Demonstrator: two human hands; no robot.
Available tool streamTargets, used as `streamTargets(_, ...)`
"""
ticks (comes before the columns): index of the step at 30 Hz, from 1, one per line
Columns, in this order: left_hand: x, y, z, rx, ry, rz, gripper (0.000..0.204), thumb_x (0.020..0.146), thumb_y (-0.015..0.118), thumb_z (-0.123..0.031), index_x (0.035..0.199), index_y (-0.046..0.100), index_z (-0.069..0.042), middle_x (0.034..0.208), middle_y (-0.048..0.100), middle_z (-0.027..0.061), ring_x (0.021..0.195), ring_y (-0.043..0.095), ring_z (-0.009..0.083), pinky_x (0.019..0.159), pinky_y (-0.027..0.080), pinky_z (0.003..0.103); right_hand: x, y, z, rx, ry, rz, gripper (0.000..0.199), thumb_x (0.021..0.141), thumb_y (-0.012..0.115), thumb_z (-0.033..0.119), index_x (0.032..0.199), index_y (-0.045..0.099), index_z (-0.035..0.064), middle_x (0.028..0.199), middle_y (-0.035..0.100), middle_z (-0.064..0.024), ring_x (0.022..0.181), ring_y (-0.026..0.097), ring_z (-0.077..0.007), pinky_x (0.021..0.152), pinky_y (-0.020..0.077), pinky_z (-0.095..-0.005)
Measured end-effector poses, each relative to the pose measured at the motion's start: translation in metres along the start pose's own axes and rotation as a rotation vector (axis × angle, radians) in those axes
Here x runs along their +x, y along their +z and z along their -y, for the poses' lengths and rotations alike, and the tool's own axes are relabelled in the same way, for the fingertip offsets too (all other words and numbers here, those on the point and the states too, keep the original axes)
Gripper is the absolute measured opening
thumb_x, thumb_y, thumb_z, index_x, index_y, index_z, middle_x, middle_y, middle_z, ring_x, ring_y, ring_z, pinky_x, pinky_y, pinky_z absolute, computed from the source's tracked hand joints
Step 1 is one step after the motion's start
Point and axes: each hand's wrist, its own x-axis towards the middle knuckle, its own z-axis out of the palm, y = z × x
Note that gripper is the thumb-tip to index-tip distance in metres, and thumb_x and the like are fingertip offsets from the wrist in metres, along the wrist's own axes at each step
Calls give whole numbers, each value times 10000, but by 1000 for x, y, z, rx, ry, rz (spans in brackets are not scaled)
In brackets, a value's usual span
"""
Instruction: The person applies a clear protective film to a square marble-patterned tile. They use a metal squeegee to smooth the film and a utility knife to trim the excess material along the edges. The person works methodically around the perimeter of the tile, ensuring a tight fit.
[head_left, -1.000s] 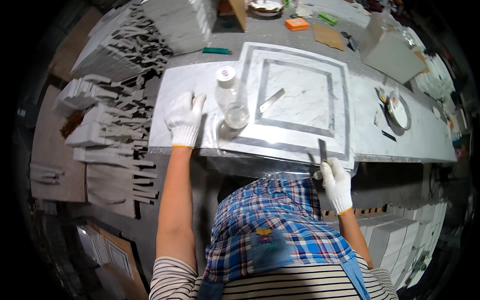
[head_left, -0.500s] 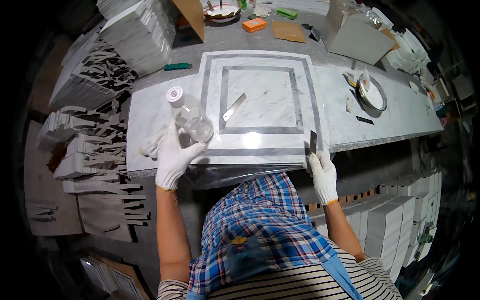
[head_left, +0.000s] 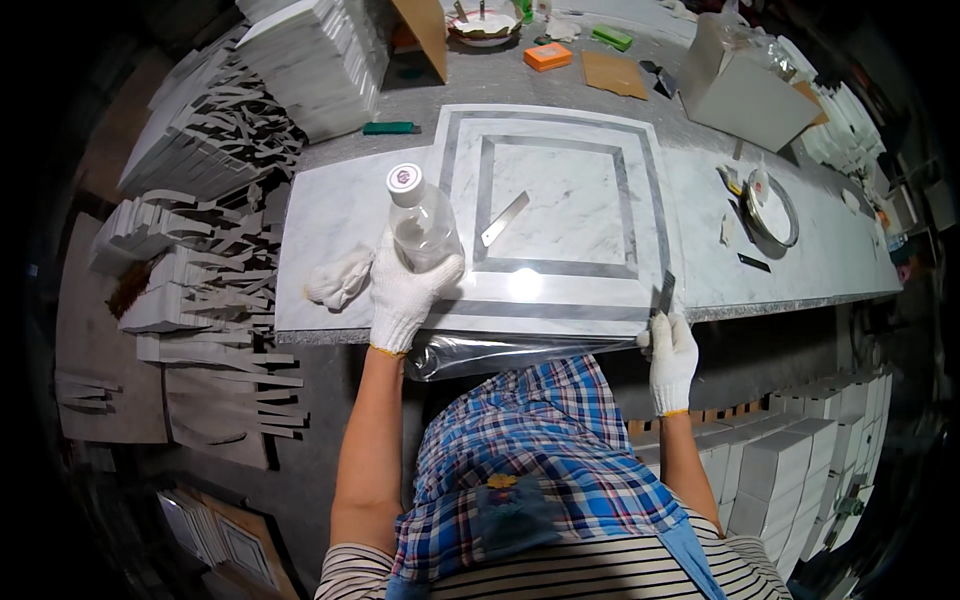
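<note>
My left hand (head_left: pixel 408 300), in a white knit glove, is wrapped round the lower part of a clear plastic bottle (head_left: pixel 428 226) with a white cap; the bottle's base is hidden. In my gloved right hand (head_left: pixel 673 362) is a thin dark blade (head_left: pixel 667 291), pinched upright at the slab's near right corner. Between my hands lies a square white marble slab (head_left: pixel 545 205) with grey inlaid bands. A silver metal strip (head_left: pixel 505 219) rests slantwise on it. Left of the bottle sits a crumpled white cloth (head_left: pixel 340 278).
A round bowl (head_left: pixel 772 213) of white paste and a dark strip (head_left: pixel 754 262) lie at right. A green-handled tool (head_left: pixel 391 128) and an orange box (head_left: pixel 547 57) are farther back. Stacked white tiles (head_left: pixel 315 70) stand far left. Clear plastic sheeting (head_left: pixel 500 357) hangs under the front edge.
My left hand has closed round the bottle, where before its fingers were spread beside it. The blade in my right hand leans a little more to the right. The whole view has shifted.
</note>
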Motion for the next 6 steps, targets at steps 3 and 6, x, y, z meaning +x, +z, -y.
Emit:
streamTargets(3, -4, -6, 5, 20, 12, -128, 768, 707, 940, -246, 1326, 584, 39, 1245, 683, 153, 1108, 686, 254, 953, 565, 375, 12, -4, 5, 30, 24, -26, 274, 1084, 570, 271, 983, 655, 31, 709, 642, -3, 594, 509, -51, 560, 413, -231)
streamTargets(6, 4, -23, 13, -101, -58, -177, 775, 725, 938, -256, 1345, 577, 37, 1261, 674, 161, 1132, 674, 264, 987, 549, 386, 30, -11, 3, 23, 7, -18, 278, 1086, 559, 260, 980, 653, 21, 713, 637, -7, 607, 517, -60, 568, 424, -240)
